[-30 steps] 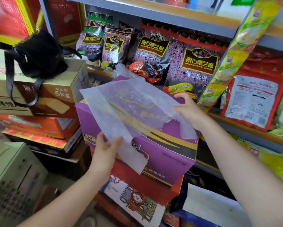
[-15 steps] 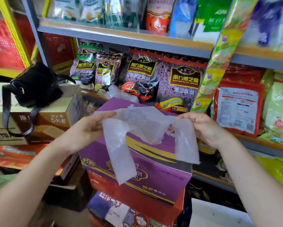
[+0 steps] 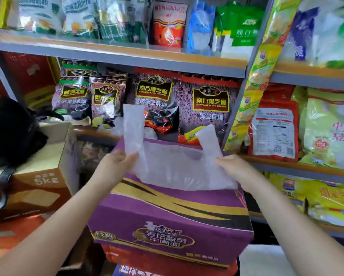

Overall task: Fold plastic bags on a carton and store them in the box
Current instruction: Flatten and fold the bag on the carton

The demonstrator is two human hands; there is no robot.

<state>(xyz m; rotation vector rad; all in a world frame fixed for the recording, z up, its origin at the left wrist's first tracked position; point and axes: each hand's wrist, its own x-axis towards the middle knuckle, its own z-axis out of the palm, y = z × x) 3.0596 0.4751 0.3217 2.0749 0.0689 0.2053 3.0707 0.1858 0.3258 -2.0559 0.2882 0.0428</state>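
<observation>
Left hand (image 3: 115, 166) and right hand (image 3: 233, 169) each pinch a clear plastic bag (image 3: 177, 166) spread on a purple carton (image 3: 167, 216) before shelves (image 3: 127, 56) of "NANFANG BLACK SESAME" packets (image 3: 209, 104)

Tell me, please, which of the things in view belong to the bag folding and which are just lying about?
In use:
plastic bag, spread on the carton
purple carton
left hand and right hand, each holding a side of the bag

Lying about:
black handbag on the brown box
sesame packets on the shelf
</observation>
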